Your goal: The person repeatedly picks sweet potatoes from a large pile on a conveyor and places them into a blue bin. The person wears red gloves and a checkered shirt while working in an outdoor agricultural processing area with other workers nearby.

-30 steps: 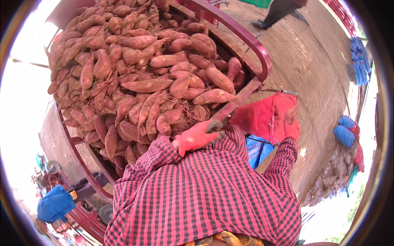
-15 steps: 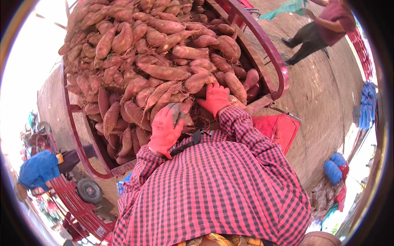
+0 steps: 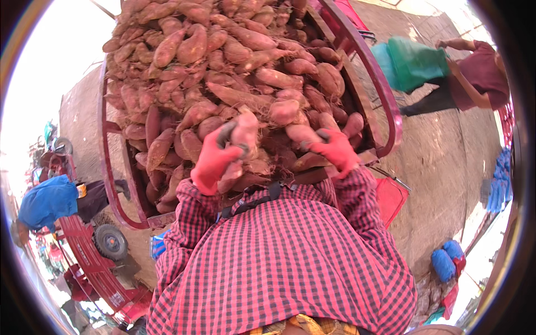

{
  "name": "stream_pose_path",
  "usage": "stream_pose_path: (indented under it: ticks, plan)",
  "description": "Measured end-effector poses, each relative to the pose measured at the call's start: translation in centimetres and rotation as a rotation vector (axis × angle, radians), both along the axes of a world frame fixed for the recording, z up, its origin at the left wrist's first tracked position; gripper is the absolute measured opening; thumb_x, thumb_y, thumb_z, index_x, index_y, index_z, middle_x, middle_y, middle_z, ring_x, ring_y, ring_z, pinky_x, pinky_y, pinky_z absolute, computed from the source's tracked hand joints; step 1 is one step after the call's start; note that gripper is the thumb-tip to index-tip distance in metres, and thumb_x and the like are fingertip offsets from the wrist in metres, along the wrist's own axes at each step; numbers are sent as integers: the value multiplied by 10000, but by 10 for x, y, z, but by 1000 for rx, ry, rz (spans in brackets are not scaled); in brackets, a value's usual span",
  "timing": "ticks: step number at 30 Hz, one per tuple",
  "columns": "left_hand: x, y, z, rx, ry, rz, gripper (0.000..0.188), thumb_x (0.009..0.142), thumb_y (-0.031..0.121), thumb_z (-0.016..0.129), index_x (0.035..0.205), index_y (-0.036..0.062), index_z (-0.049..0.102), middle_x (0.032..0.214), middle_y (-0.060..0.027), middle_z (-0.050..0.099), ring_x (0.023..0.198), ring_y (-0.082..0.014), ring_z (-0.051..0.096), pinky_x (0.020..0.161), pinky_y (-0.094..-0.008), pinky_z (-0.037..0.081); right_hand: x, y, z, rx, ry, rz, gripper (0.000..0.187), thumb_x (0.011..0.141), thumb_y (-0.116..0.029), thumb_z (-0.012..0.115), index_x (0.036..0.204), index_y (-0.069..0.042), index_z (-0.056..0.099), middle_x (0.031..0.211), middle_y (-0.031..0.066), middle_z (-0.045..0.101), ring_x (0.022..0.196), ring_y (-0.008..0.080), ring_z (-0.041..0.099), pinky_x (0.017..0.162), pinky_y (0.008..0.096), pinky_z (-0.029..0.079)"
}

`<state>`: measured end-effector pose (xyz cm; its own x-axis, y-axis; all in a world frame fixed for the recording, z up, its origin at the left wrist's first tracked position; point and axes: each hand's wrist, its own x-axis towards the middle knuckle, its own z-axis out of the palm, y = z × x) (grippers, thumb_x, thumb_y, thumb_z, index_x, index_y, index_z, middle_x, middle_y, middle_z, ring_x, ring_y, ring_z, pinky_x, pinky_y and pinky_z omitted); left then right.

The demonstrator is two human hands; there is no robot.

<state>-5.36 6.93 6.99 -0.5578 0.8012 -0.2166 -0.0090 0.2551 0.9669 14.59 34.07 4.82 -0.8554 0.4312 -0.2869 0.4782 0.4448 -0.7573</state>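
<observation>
Reddish sweet potatoes (image 3: 240, 95) with hairy roots fill a red metal cart bed (image 3: 375, 84) in front of me. My left hand (image 3: 214, 159), in a red glove with dark fingertips, is closed round a sweet potato (image 3: 244, 133) lifted just above the pile, a little blurred. To its right, my right hand (image 3: 336, 149), gloved the same way, grips the end of another sweet potato (image 3: 302, 135), which points up and left. Whether that one is clear of the pile I cannot tell.
The cart's curved red rails (image 3: 106, 162) stand on both sides. At the right a person (image 3: 474, 75) holds a green bag or sheet (image 3: 410, 62). At the left, someone in blue (image 3: 50, 202) bends by a red vehicle (image 3: 92, 262). Blue bundles (image 3: 444, 263) lie at the right.
Both hands have come up from the near edge of the pile and moved apart. A sweet potato now shows in each. The person at the right now holds the green material spread wider.
</observation>
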Motion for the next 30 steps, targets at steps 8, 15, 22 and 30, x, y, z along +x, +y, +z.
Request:
stream_pose_path:
  ticks: [8, 15, 22, 30]
  plan:
    - [34, 7, 0, 1323, -1044, -64, 767, 1022, 577, 483, 1593, 83, 351, 1546, -135, 471, 1369, -294, 523, 1128, -459, 431, -52, -100, 30, -326, 439, 80, 419, 1001, -319, 651, 1319, -57, 573, 878, 47, 633, 749, 160, 630, 600, 316, 475]
    - [60, -46, -33, 889, -409, 377, 905, 901, 847, 437, 1172, -13, 522, 1127, -183, 616, 963, -255, 612, 870, -379, 512, -47, -129, 24, 479, 190, 633, 294, 924, -332, 693, 1049, -79, 609, 920, 147, 700, 871, 343, 697, 740, 473, 530]
    - [121, -161, -40, 587, -431, 544, 658, 876, 561, 775, 1219, 21, 623, 1164, -76, 661, 1017, -170, 646, 869, -334, 539, -74, -203, 34, 503, 145, 1539, 271, 904, -394, 666, 859, -129, 631, 741, 86, 685, 669, 315, 694, 584, 452, 521]
    - [171, -449, -96, 9, -253, 1432, 746, 882, 632, 708, 1302, 22, 625, 1117, -101, 688, 932, -241, 646, 834, -385, 543, -75, -205, 5, 298, 383, 1283, 275, 948, -419, 636, 907, -148, 654, 811, 75, 684, 799, 298, 707, 681, 446, 529]
